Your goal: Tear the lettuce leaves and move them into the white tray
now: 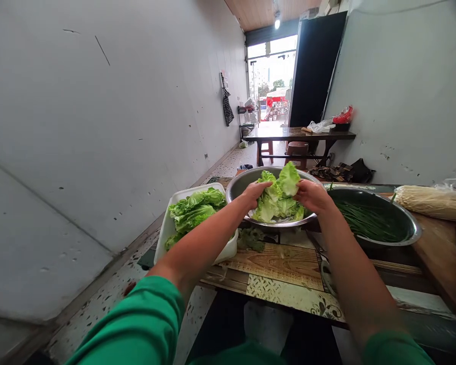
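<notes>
Both my hands are over a wide metal basin point(234, 188) that holds torn green lettuce. My left hand point(255, 193) grips the lettuce point(272, 195) at its left side, thumb on top. The fingers of my right hand point(312, 195) pinch an upright lettuce leaf point(290, 177) by its right edge. More leaves lie under and between the hands in the basin. Left of the basin, a white plastic tub point(231, 249) is heaped with leafy lettuce point(195, 210), partly hidden by my left forearm.
A second metal basin point(412, 237) at right contains long green stalks point(368, 219) in water. Beyond it lies a plastic-wrapped bundle of pale thin strands point(433, 200). Leaf scraps point(252, 238) lie on the patterned table point(281, 261). A dark table point(285, 133) stands farther back, before the doorway.
</notes>
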`<state>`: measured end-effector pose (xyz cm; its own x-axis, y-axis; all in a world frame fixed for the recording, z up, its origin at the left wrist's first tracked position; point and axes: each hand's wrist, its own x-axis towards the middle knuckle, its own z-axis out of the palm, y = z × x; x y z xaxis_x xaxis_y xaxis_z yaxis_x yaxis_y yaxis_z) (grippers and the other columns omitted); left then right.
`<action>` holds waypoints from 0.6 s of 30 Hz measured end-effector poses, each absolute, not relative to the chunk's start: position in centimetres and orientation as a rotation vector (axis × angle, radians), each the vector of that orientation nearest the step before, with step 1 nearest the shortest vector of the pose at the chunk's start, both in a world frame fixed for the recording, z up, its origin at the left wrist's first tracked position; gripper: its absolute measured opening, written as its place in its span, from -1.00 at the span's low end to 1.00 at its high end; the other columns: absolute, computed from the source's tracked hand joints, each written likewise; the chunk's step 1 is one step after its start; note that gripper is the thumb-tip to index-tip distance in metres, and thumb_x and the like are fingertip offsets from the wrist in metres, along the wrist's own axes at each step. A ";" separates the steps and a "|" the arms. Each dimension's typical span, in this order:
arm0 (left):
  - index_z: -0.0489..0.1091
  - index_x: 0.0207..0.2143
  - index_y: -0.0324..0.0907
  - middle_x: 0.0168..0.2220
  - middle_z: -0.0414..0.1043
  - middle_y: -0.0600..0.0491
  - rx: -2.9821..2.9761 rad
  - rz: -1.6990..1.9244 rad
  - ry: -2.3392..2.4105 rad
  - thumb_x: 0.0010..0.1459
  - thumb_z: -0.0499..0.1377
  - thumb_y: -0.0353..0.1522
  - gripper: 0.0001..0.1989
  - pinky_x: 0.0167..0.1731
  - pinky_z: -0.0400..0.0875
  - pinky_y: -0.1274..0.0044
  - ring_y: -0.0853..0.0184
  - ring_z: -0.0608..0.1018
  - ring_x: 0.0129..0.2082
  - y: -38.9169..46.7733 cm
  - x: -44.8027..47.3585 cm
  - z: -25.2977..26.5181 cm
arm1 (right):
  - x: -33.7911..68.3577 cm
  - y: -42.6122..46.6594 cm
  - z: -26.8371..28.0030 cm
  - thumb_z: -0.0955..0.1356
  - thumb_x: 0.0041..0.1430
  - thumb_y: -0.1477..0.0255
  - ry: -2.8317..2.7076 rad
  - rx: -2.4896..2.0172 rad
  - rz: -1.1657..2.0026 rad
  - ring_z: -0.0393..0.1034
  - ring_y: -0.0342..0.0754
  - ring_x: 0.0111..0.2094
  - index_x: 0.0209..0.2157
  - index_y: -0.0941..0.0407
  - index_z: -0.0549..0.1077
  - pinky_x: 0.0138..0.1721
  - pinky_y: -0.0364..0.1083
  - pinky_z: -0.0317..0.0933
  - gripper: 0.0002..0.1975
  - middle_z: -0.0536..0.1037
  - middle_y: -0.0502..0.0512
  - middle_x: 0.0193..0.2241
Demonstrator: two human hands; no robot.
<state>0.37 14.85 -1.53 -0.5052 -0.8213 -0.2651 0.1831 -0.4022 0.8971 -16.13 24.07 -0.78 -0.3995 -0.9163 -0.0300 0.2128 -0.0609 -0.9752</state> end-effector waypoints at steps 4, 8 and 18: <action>0.47 -0.29 -0.27 -0.46 0.55 -0.02 0.779 -1.993 -1.216 0.04 0.40 -0.44 -0.80 -0.35 0.58 0.39 0.29 0.58 -0.53 16.2 0.2 -1.0 | -14.6 24.2 -1.3 0.58 -0.21 0.48 1.405 -1.032 -1.510 0.35 -0.20 -0.46 -0.37 0.16 0.51 -0.52 -0.23 0.27 -0.69 0.53 0.02 -0.45; 0.46 -0.31 -0.27 -0.50 0.54 0.01 0.808 -1.992 -1.201 0.07 0.33 -0.53 -0.87 -0.37 0.59 0.41 0.30 0.58 -0.56 16.3 0.2 -0.6 | -14.6 24.4 -1.3 0.61 -0.26 0.48 1.352 -0.940 -1.489 0.38 -0.17 -0.46 -0.42 0.15 0.46 -0.47 -0.16 0.40 -0.65 0.49 -0.01 -0.48; 0.49 -0.18 -0.28 -0.47 0.56 -0.04 1.002 -2.072 -0.978 0.23 0.21 -0.40 -0.85 -0.33 0.61 0.42 0.26 0.61 -0.51 14.9 0.2 -1.0 | -15.8 24.2 -0.2 0.37 0.01 0.52 1.329 -0.726 -1.764 0.34 -0.18 -0.56 -0.34 0.09 0.34 -0.57 -0.20 0.34 -0.85 0.44 -0.07 -0.56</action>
